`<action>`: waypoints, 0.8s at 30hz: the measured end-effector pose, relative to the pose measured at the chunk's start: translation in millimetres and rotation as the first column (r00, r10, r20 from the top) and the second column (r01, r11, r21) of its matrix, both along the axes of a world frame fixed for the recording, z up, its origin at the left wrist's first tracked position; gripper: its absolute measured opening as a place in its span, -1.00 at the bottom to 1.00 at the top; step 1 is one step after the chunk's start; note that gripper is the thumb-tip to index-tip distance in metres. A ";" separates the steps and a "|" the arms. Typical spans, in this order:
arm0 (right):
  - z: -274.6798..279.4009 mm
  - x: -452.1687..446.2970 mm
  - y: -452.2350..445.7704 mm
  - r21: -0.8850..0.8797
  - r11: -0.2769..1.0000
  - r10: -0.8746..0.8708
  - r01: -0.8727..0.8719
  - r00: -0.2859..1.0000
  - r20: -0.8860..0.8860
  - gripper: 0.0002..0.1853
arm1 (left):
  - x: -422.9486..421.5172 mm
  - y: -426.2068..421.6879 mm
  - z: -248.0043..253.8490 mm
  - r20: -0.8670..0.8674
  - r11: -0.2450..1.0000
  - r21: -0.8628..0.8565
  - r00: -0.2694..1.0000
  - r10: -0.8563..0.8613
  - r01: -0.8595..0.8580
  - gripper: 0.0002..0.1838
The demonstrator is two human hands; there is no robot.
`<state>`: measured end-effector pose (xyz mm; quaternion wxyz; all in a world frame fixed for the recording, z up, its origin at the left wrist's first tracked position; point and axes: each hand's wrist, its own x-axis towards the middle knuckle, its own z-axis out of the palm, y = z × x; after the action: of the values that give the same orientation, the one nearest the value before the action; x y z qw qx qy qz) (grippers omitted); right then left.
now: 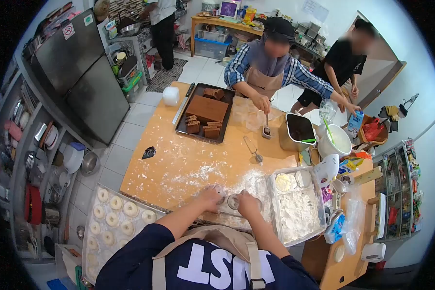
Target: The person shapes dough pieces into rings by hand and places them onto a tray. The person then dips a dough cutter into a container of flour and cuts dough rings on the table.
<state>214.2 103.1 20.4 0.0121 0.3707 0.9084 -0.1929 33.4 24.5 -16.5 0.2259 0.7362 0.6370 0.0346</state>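
On the floured wooden table (179, 169), near its front edge, my left hand (210, 198) curls over something round and pale, mostly hidden under the fingers. Just right of it, my right hand (249, 203) grips a round cutter (233, 201) resting on the floury surface. Close to my right hand stands a clear tub of flour (299, 215) with pale dough rounds (285, 182) at its far end. A tray (130, 232) of ring-shaped dough pieces (112, 219) lies to the left of my arms.
Across the table, a co-worker (270, 63) holds a small cup (266, 131) and a blue carton (355, 121). A black tray (205, 137) holds brown cake beside a knife (183, 103). Bowls, a mixer (327, 169) and packets crowd the right side. Another person (343, 63) stands behind.
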 end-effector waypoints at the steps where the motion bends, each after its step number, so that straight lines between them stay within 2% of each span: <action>1: -5.3 -0.3 -0.4 -0.008 1.000 0.029 -0.029 0.999 -0.017 -0.76 | 0.2 0.5 0.4 0.003 1.000 -0.005 1.000 -0.002 0.002 0.00; 5: -3.8 -5.0 -6.9 0.030 0.996 0.081 -0.082 0.997 0.010 -0.78 | -1.1 -1.1 -4.4 0.040 1.000 0.020 0.999 0.013 -0.014 -0.05; 9: -14.9 -4.6 -7.9 0.055 0.997 0.055 -0.057 0.998 0.039 -0.81 | -1.4 -2.4 1.8 0.089 0.999 0.025 0.995 0.037 -0.040 -0.10; 11: -11.0 -6.3 -9.6 0.063 0.997 0.042 -0.046 0.998 0.051 -0.83 | -2.1 -0.2 -4.8 0.057 1.000 0.019 0.998 0.015 -0.016 -0.07; 17: -16.8 -6.6 -9.0 0.065 0.997 0.046 -0.044 0.998 -0.033 -0.86 | 0.1 -0.7 5.6 0.069 0.999 -0.033 0.997 0.040 -0.038 -0.14; 20: 21.6 -11.0 -9.6 -0.103 0.993 -0.060 0.052 0.995 -0.076 -0.87 | 1.5 -1.7 16.8 0.054 0.996 -0.073 0.997 0.048 -0.044 -0.12; 23: -0.7 2.8 16.5 0.027 1.000 -0.006 0.010 0.988 -0.157 -0.87 | 0.5 0.3 16.8 0.051 0.995 -0.078 0.997 0.063 -0.059 -0.10; 24: 13.8 4.6 16.8 0.008 0.996 -0.091 0.094 0.978 -0.189 -0.87 | 1.3 -1.2 15.0 0.053 0.995 -0.080 0.997 0.063 -0.059 -0.09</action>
<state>218.8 120.0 34.1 -0.0862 0.3928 0.8888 -0.2198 34.8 23.3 -1.5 0.2708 0.7058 0.6535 0.0369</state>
